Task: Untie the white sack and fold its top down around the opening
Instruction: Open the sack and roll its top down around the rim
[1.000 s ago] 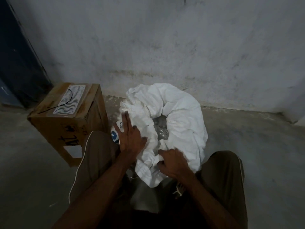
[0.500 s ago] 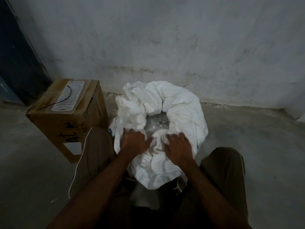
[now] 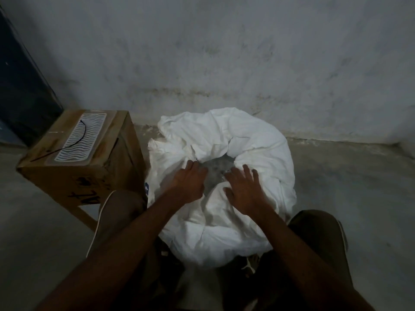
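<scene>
While the white sack (image 3: 224,176) is sitting on the floor (image 3: 348,187) between the person's knees (top rolled down), the left hand (image 3: 187,184) and right hand (image 3: 243,190) are pressing its near rim, fingers seemingly straight, gripping nothing.

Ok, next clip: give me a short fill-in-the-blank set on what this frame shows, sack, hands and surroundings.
1. The white sack is already ____ at the top, its grey contents showing.
2. The left hand and right hand both rest on the ____ rim of the sack.
3. The cardboard box stands on the person's ____ side.
4. A black cable tie lies on top of the ____.

Missing words: open; near; left; box
</scene>
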The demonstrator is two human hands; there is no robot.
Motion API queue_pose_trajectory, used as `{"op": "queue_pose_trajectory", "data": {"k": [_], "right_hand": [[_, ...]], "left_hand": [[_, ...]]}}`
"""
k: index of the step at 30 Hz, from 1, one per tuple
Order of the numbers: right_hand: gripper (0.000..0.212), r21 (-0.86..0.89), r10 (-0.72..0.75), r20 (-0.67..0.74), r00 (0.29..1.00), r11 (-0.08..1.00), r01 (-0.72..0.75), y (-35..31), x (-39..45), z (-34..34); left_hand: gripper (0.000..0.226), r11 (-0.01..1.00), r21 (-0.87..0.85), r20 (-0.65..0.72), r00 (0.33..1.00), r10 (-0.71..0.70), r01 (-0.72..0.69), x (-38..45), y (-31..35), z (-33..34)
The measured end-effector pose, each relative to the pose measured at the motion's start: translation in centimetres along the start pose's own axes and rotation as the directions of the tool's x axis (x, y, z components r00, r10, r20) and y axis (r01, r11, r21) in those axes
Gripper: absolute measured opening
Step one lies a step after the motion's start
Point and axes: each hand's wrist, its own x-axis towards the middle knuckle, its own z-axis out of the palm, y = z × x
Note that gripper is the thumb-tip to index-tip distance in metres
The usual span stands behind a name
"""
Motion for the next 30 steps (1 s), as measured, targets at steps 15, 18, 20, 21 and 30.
{"op": "queue_pose_trajectory", "data": {"k": [15,18,20,21,30], "right_hand": [[0.023,0.009,0.227,-0.163,0.960,0.974,-0.228,2.6,7.7,-0.9],[0.042,-0.004,0.102,-0.252,0.962,0.994,-0.106,2.4,10.7,-0.9],[0.058,-0.024,0.081,-0.277,0.957,0.996,-0.091,2.5,12.5,-0.3],[0.064,-0.031,0.096,-0.281,0.955,0.994,-0.110,2.5,13.2,0.0],[0.083,0.083,0.353,-0.060,0.934,0.934,-0.348,2.0,14.7,1.5]], "left_hand": [[0.039,0.994,-0.112,-0.427,0.904,-0.029,-0.021,6.7,-2.4,-0.7],[0.067,0.982,-0.186,-0.417,0.906,-0.077,-0.002,9.6,-2.9,0.2],[0.082,0.983,-0.179,-0.387,0.916,-0.105,0.037,11.1,-3.4,1.0],[0.087,0.981,-0.182,-0.356,0.927,-0.122,0.060,11.8,-3.7,1.4],[0.065,0.900,-0.380,-0.275,0.903,-0.331,0.214,13.3,-4.3,1.3]]}}
